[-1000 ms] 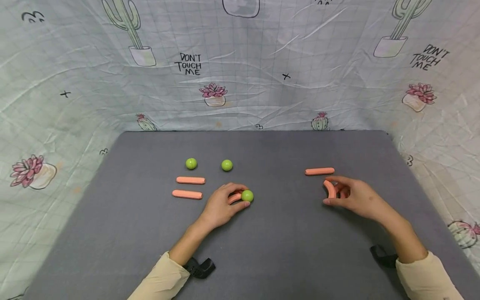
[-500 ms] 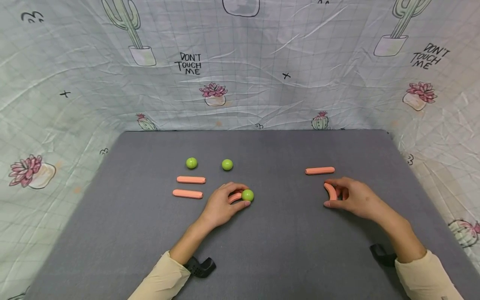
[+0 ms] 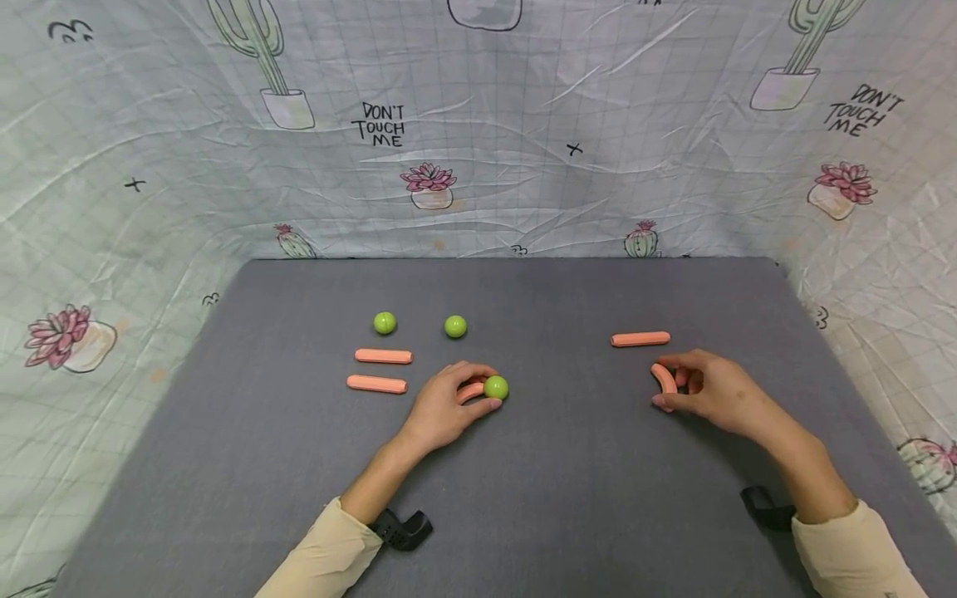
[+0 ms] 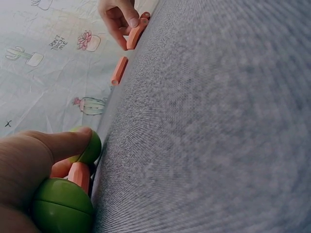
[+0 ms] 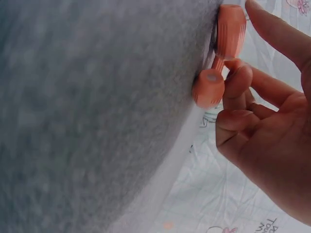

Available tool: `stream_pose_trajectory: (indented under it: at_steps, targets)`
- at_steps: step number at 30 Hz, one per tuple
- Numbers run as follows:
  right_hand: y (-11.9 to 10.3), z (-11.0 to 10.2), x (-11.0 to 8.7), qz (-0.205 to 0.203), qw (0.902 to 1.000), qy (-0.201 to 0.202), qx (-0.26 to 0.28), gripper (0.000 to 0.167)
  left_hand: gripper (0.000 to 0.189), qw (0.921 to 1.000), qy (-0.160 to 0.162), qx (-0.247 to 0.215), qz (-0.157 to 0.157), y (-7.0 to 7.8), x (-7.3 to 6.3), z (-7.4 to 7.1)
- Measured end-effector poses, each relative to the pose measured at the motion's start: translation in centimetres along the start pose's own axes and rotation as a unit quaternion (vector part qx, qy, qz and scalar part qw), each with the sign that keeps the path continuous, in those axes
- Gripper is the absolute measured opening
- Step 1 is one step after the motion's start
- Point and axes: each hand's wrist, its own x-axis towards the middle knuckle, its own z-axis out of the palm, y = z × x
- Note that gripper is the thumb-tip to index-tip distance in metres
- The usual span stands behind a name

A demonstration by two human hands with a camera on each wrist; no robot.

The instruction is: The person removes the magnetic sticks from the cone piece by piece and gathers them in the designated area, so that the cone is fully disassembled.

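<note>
My left hand (image 3: 449, 407) pinches a green ball (image 3: 496, 387) between thumb and fingers, low over the table. Against that ball, inside the hand, lies an orange stick (image 3: 471, 392). The left wrist view also shows a second green ball (image 4: 63, 206) near the palm, hidden from above. Farther right, my right hand (image 3: 710, 390) holds a curved orange stick (image 3: 664, 379) between thumb and fingertips. From the right wrist, two thick orange pieces show by these fingers, an upper piece (image 5: 231, 31) and a lower one (image 5: 209, 90). Just beyond lies a straight orange stick (image 3: 640, 339).
Two straight orange sticks, an upper stick (image 3: 384, 356) and a lower stick (image 3: 377, 384), lie left of my left hand. Behind them sit a left green ball (image 3: 385, 323) and another green ball (image 3: 455, 326). Cactus-print cloth (image 3: 493, 166) encloses the grey table (image 3: 561, 498).
The curved orange stick in my right hand has tilted slightly, and the thumb tip has shifted a little at its lower end. My left hand stays in place with the ball.
</note>
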Motion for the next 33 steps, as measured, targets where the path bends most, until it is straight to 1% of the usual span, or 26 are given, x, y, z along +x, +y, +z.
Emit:
stream_pose_trajectory:
  at_steps: [3,10,13,17,20,23,26,30,33]
  targets:
    - [0.0,-0.3,-0.1,0.008,0.9999,-0.002,0.013,0.063,0.038,1.0,-0.002,-0.002,0.001,0.1,0.0,0.0]
    - [-0.1,-0.9,0.0,0.025,0.9992,-0.005,0.031,0.047,0.039,1.0,-0.005,-0.003,0.002,0.1,-0.1,-0.2]
    - [-0.2,-1.0,-0.1,0.026,0.9992,-0.007,0.03,0.047,0.04,1.0,-0.005,-0.002,0.006,0.1,-0.1,-0.3]
    - [-0.3,-0.9,0.0,0.022,0.9992,-0.006,0.034,0.049,0.043,0.9999,-0.007,0.004,0.014,0.2,-0.2,-0.3]
    - [-0.7,-0.7,0.2,0.018,0.999,-0.002,0.041,0.048,0.046,0.9998,-0.008,0.007,0.018,0.3,-0.4,-0.4]
    - [-1.2,-0.4,0.6,0.013,0.9987,-0.001,0.05,0.043,0.047,0.9999,-0.007,0.008,0.013,0.5,-0.8,-0.5]
    - [-1.8,-0.1,1.1,0.007,0.997,-0.008,0.077,0.038,0.047,0.9999,-0.001,0.013,0.006,0.8,-1.2,-0.7]
    - [-2.7,0.3,1.7,-0.005,0.993,-0.02,0.116,0.041,0.047,0.9997,0.009,0.021,0.002,1.1,-1.4,-0.9]
    - [-3.4,0.6,2.1,-0.009,0.9931,-0.02,0.115,0.039,0.046,0.9994,0.014,0.032,0.0,1.2,-1.3,-0.9]
